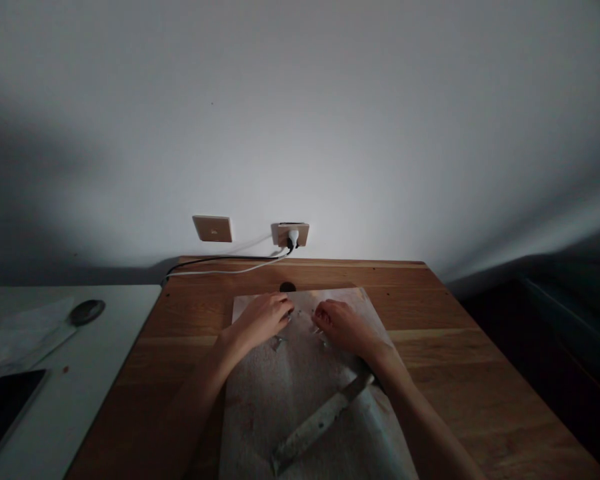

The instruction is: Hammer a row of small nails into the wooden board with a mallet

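Note:
A pale, worn board or sheet (260, 413) lies on the wooden table. My left hand (265, 317) is over its far left part, fingers curled down around something I cannot make out. Opposite it, my right hand (343, 323) is closed, with the fingertips turned inward and their contents hidden. A gap separates the two hands. Just below the left fingers lies a small shiny metal piece (279, 341), and another small piece (323, 344) shows under the right hand. A long, worn, stick-like tool (320, 421) lies slantwise nearer me; its upper end is by my right forearm.
The wooden table (480, 387) meets a white wall with a socket (283, 235) and a second wall plate (213, 229). Black and white cables (220, 271) run along the table's back. On the left, a white table (95, 373) holds a phone (10, 407) and a dark round object (87, 311).

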A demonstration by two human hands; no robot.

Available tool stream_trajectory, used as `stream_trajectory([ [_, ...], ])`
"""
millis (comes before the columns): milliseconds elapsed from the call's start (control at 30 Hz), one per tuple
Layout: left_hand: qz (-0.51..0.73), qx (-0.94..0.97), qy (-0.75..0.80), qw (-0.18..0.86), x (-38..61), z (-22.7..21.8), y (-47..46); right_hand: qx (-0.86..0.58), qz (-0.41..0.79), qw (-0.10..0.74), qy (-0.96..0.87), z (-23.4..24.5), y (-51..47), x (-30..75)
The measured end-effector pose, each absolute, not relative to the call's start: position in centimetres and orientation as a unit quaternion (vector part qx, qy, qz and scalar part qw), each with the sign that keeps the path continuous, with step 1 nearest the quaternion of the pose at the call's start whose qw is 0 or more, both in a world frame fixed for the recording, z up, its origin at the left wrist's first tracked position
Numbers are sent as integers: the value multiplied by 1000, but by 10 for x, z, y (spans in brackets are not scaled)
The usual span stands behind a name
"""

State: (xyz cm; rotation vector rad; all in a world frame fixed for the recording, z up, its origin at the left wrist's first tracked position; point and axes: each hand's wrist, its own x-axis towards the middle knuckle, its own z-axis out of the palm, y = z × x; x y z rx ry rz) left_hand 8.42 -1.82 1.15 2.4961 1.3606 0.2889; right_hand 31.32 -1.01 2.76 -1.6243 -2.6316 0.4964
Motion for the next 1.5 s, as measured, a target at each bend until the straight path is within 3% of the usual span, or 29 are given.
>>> stream_trajectory([
  [267, 86, 874, 464, 116, 86, 10, -17, -551, 97, -15, -828, 25, -6, 290],
  [667, 78, 857, 506, 64, 98, 5, -20, -490, 151, 11, -858, 24, -15, 301],
  [967, 99, 848, 495, 159, 94, 22, -27, -512, 104, 4, -853, 17, -5, 275],
  [1500, 102, 836, 520, 140, 76, 41, -28, -423, 227, 115, -870, 28, -18, 303],
])
